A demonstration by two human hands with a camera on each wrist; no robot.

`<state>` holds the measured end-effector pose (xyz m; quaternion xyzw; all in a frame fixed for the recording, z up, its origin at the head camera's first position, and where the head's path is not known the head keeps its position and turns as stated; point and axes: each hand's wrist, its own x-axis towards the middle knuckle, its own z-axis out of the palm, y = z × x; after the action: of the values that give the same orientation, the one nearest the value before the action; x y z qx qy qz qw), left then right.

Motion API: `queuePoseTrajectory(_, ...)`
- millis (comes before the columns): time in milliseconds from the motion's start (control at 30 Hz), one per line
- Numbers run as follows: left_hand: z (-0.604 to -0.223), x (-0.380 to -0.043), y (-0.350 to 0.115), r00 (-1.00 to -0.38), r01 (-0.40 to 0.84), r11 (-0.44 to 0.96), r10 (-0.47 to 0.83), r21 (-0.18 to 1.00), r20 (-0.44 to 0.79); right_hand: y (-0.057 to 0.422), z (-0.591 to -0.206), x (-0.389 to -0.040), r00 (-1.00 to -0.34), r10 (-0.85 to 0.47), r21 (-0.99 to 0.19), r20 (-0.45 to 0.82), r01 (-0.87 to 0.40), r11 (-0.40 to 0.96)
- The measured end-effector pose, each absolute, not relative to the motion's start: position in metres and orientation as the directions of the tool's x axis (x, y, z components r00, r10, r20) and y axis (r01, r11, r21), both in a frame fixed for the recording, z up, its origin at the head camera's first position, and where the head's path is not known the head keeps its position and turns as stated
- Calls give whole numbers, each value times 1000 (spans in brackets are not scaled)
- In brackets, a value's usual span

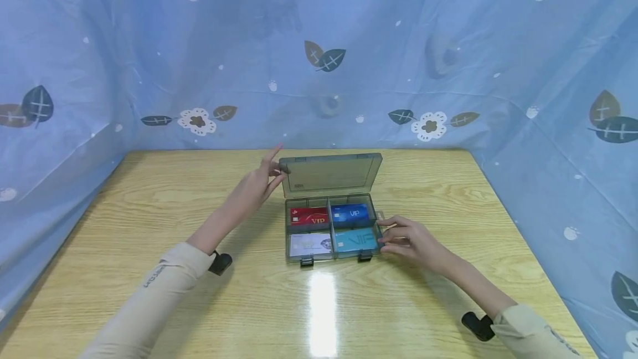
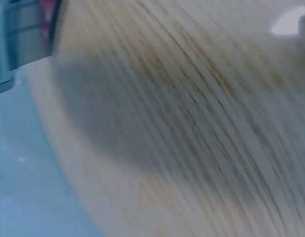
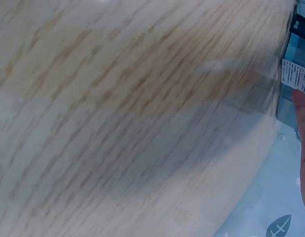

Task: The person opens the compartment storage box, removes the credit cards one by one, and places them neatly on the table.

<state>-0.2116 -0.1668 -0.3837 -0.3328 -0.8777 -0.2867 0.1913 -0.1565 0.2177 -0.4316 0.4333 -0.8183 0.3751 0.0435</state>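
I log one left grip (image 1: 257, 183) pinching the lid (image 1: 331, 176), one right grip (image 1: 411, 241) loosely extended against the box (image 1: 335, 257) just beside it, and four boxed cards (image 1: 351, 214) between both grips.

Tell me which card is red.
Only the back-left card in the case is red; the white card lies in front, the dark blue card and teal card to the right.
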Motion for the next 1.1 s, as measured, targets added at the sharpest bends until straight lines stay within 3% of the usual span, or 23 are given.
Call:
queuePoseTrajectory(167, -402, -231, -165, -774, 632, 589, 457, 504, 437, 216, -430, -159, -592, -695, -536, 407, -771, 343)
queuePoseTrajectory(400, -416, -243, -164, -863, 504, 607, 390, 615, 322, 215, -429, -158, -611, -689, -552, 390, -754, 356)
queuePoseTrajectory(867, -428, -253, -160, -935, 342, 534, 276, 773, 224, 215, -432, -156, -613, -679, -553, 403, -755, 353)
queuePoseTrajectory(1100, -431, -254, -157, -958, 274, 540, 226, 796, 177, 215, -433, -156, -609, -681, -561, 406, -755, 341)
